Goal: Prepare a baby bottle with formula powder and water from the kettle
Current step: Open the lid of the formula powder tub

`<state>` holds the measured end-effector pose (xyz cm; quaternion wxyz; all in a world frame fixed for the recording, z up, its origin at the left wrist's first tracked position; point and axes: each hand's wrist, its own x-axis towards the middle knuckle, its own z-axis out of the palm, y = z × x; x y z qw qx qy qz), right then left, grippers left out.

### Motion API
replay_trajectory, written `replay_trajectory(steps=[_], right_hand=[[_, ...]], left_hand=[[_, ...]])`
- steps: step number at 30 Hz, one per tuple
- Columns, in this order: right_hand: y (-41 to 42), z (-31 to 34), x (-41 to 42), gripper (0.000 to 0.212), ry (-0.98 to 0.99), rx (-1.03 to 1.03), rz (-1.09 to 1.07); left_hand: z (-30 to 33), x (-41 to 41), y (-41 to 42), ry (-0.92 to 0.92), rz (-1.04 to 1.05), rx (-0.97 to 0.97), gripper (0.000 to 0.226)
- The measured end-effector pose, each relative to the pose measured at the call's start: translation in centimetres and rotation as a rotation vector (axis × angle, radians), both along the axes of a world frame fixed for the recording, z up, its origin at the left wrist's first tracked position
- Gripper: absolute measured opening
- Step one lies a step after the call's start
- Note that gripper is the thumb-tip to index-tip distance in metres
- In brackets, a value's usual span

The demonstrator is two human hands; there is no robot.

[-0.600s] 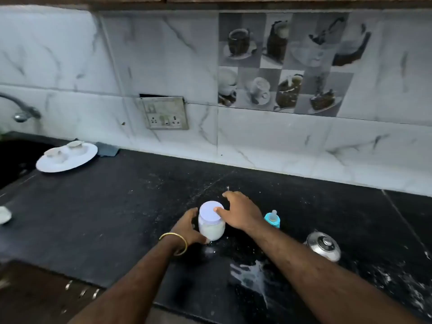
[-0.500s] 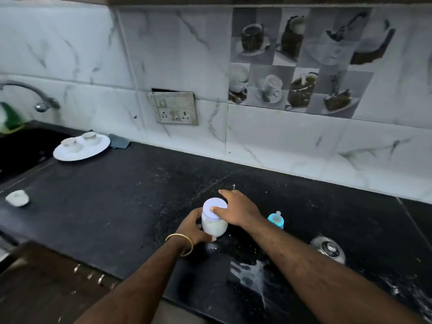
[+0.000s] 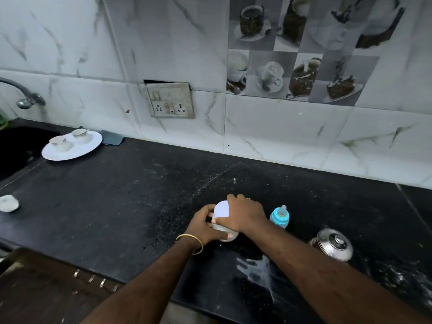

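Note:
A small clear jar of white formula powder (image 3: 225, 235) with a pale lilac lid (image 3: 221, 209) stands on the black counter (image 3: 117, 206). My left hand (image 3: 204, 226) wraps its side. My right hand (image 3: 243, 213) lies over the lid from the right, fingers curled on its rim. Just right of my right wrist stands the baby bottle (image 3: 280, 217), with a blue collar and a clear teat. A steel kettle (image 3: 333, 244) with a knobbed lid sits further right. White spilled liquid (image 3: 256, 271) lies on the counter in front of the jar.
A white plate (image 3: 77, 149) with two small cups sits at the back left beside the dark sink (image 3: 16, 148) and a tap (image 3: 25, 99). A small white dish (image 3: 9, 203) lies at the left edge. A wall socket (image 3: 170, 104) is above the counter.
The camera has drifted slightly, so the scene sits a little further right. My right hand has closed further over the jar lid. The jar stays in place.

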<state>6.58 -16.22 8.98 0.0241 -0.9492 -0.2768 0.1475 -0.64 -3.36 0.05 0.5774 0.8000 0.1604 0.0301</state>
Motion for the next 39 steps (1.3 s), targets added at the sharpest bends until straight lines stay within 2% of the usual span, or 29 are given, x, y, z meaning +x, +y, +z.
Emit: replay_trajectory(steps=[4,7,10,15,22,26,28,30,32,34,36,39], right_hand=[[0.4,0.5,-0.6,0.082,-0.057,-0.09,-0.056],[0.7,0.6,-1.1,0.077,-0.086,-0.122,-0.097],[0.9,0.4,-1.3,0.073,-0.096,-0.144,-0.088],[0.8,0.6,-1.1,0.063,-0.03,-0.083,-0.064],[-0.1,1.4,-0.6,0.075,0.077,-0.097,0.177],[0.7,1.3,-0.6,0.084,0.008,-0.133,0.016],[1.0,1.1,-0.6,0.075,-0.02,-0.159,-0.007],[1.1,1.3,-0.5,0.064,0.058,-0.132,0.066],[0.9,1.4,-0.4,0.081,0.149,-0.133,0.14],[0.9,1.4,-0.4,0.091,0.115,-0.147,0.092],[0.9,1.3,-0.4,0.083,0.022,-0.158,0.021],[0.8,1.2,-0.2,0.067,0.018,-0.142,0.069]], left_hand=[[-0.3,-0.1,-0.8,-0.029,-0.096,0.079,0.102],[-0.6,0.0,-1.2,-0.078,-0.134,0.083,0.096],[-0.5,0.1,-1.1,-0.078,-0.13,0.0,0.089],[-0.9,0.0,-1.2,-0.098,-0.112,-0.026,0.084],[-0.9,0.2,-0.7,-0.118,-0.142,0.014,0.074],[-0.6,0.2,-0.7,-0.093,-0.149,0.01,0.072],[-0.7,0.1,-0.7,-0.081,-0.15,0.001,0.073],[-0.6,0.1,-0.7,-0.078,-0.146,0.01,0.072],[-0.6,0.1,-0.7,-0.077,-0.136,0.022,0.069],[-0.5,0.1,-0.7,-0.075,-0.14,0.014,0.07],[-0.6,0.1,-0.7,-0.074,-0.139,0.002,0.073],[-0.6,0.1,-0.7,-0.074,-0.132,0.017,0.074]])
